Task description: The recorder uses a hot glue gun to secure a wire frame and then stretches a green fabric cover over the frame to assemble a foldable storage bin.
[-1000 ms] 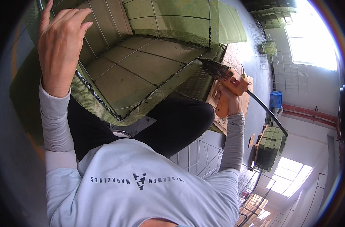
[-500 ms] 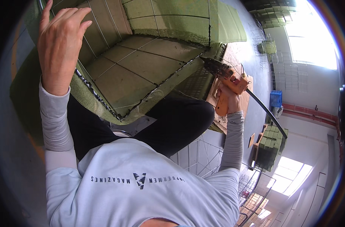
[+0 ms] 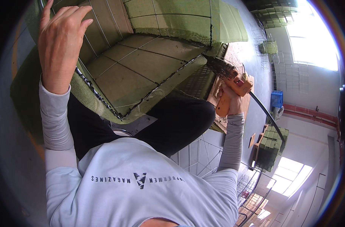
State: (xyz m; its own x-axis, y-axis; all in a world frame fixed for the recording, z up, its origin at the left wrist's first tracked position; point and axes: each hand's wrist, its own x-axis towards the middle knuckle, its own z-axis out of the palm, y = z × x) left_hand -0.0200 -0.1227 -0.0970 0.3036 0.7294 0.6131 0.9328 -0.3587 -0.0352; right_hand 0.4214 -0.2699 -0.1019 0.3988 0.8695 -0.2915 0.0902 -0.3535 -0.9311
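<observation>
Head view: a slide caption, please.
Right hand holds an orange pistol-shaped tool, tip near a green mesh-covered wire frame; left hand at the frame's left side.

At seven o'clock, the shirt (image 3: 142, 204) bears upside-down dark capitals (image 3: 110, 179) in one line. A jagged triangular mark (image 3: 140, 181) splits them.

This looks like a workshop or small factory hall. Green bundles (image 3: 271, 149) stand in stacks, with wire frames (image 3: 291, 77) gathered against a pale wall. A blue crate (image 3: 277, 99) sits near red pipes (image 3: 310, 114) (they run along the wall), big windows (image 3: 292, 176) let in daylight, and a glue-smeared orange tool (image 3: 240, 86) trails a thick black cord (image 3: 270, 116).
</observation>
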